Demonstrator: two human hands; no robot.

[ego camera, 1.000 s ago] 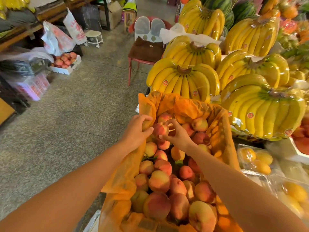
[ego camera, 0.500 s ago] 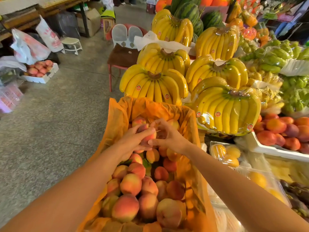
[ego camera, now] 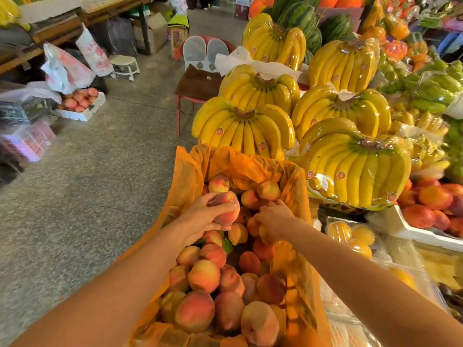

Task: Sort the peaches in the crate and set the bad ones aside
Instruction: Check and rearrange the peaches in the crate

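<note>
A peach (ego camera: pixel 226 209) is held up in the left grip (ego camera: pixel 204 217), just above the far half of the crate (ego camera: pixel 297 194). The fingers and thumb are wrapped round it, so this grip is closed on that one peach. The crate is lined with orange plastic (ego camera: pixel 193 171) and is filled with many more peaches (ego camera: pixel 204 276), piled from the near end to the far end. The right grip (ego camera: pixel 275 217) is placed low in the pile, just beside the held peach, with its fingers bent down among the fruit. Peaches are touched by it, but it cannot be told whether one is held. Big bunches of yellow bananas (ego camera: pixel 243 131) are stacked just behind the crate and to its right. Striped watermelons (ego camera: pixel 298 16) are seen behind them. A white tray (ego camera: pixel 411 231) of reddish fruit is set on the right. Far to the left, a small white box (ego camera: pixel 85 116) of peaches is set on the floor (ego camera: pixel 100 196), well apart from the crate.
</note>
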